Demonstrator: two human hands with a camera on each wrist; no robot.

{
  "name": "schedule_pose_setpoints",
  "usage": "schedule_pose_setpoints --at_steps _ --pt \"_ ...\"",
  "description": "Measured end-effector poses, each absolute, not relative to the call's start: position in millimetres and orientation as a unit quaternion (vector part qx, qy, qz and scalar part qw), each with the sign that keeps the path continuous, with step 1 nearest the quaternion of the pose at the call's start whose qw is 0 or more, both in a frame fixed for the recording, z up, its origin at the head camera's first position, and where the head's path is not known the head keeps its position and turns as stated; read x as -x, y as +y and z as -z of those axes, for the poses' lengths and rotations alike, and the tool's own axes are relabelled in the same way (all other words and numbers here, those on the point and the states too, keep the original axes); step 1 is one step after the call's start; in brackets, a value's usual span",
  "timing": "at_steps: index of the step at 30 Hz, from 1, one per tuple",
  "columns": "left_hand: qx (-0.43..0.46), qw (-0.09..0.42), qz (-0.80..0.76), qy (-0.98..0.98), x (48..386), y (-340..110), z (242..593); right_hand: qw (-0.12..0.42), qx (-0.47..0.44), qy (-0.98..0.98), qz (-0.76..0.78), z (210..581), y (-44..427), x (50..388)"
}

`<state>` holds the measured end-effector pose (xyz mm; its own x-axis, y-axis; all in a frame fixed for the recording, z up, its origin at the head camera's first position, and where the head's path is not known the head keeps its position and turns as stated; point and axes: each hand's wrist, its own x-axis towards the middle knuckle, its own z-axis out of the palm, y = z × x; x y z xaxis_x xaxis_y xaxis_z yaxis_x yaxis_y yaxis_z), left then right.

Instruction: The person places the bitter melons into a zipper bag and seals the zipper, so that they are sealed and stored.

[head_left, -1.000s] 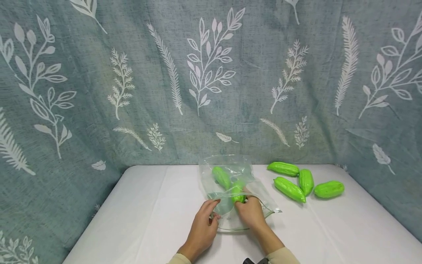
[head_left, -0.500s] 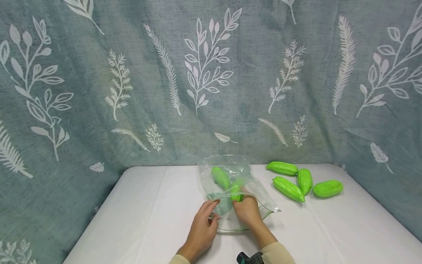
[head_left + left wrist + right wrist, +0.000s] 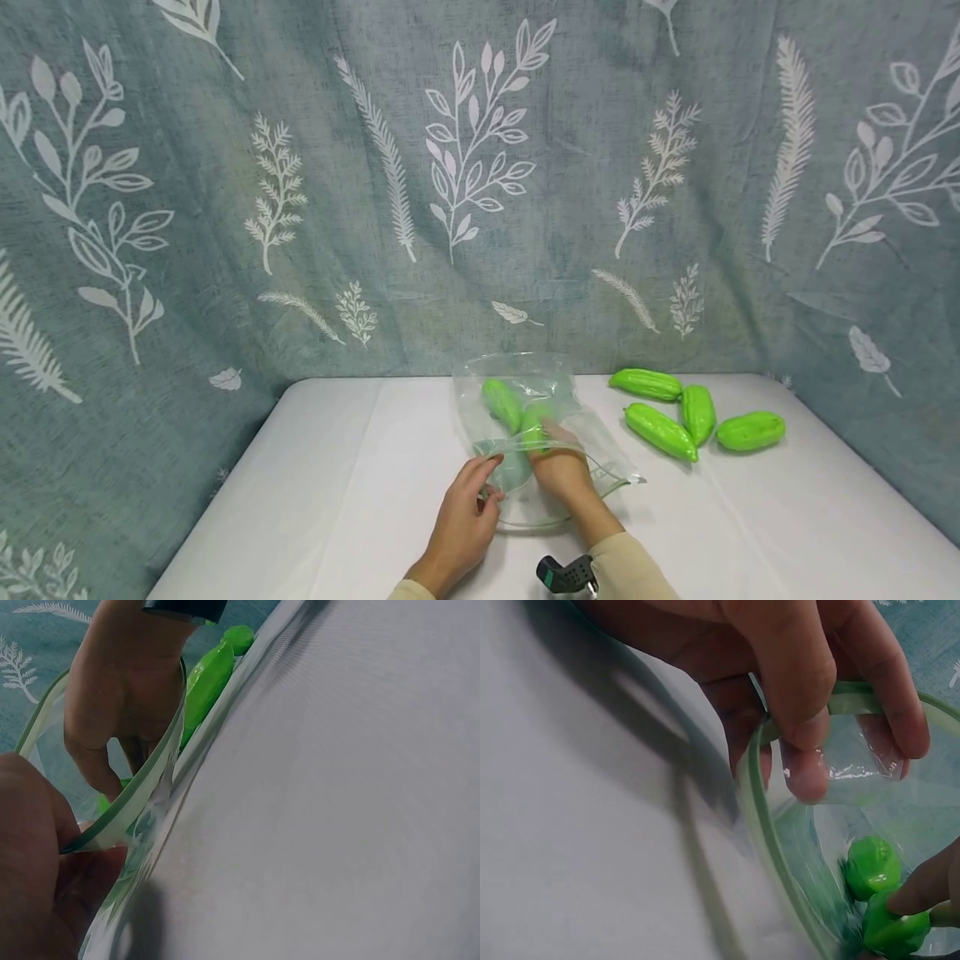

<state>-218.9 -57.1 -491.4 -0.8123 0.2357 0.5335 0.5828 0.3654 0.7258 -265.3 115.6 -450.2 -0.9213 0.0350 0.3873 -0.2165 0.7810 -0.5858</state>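
Observation:
A clear plastic bag [image 3: 600, 437] with a green-edged mouth lies on the table, its mouth toward the person. Inside it rests one bright green ridged vegetable [image 3: 502, 403]. The right hand [image 3: 562, 475] is inside the bag, its fingers round a second green vegetable [image 3: 894, 928] beside the first. At the left of the mouth, the left hand [image 3: 467, 512] pinches the bag's rim [image 3: 135, 799] between thumb and fingers; the right wrist view shows these fingers [image 3: 802, 697] on both sides of the film.
Several green vegetables [image 3: 660, 431] lie on the white table [image 3: 337, 483] to the right of the bag. A patterned curtain [image 3: 420, 317] stands behind the table and along its sides. A dark device [image 3: 564, 575] sits at the right wrist.
The right hand has moved a little farther into the bag with the green vegetable. The left hand has stayed at the rim.

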Motion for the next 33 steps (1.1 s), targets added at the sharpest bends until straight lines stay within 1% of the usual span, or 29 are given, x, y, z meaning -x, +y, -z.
schedule_pose_setpoints --at_steps 4,12,16,23,29,33 --pt "0.254 0.168 0.503 -0.809 219 -57 491 0.191 -0.051 -0.931 -0.308 451 117 270" --pt "0.249 0.159 0.504 -0.811 218 -57 490 0.14 0.022 -0.922 -0.359 451 122 281" --pt "0.244 0.154 0.505 -0.814 217 -57 490 0.128 0.03 -0.923 -0.361 452 125 286" --pt "0.241 0.152 0.503 -0.816 217 -58 489 0.136 0.024 -0.924 -0.357 453 125 290" --pt "0.241 0.156 0.502 -0.816 216 -58 489 0.146 0.024 -0.918 -0.369 471 128 307" --pt "0.244 0.162 0.503 -0.813 216 -58 490 0.152 0.034 -0.91 -0.385 473 128 310"
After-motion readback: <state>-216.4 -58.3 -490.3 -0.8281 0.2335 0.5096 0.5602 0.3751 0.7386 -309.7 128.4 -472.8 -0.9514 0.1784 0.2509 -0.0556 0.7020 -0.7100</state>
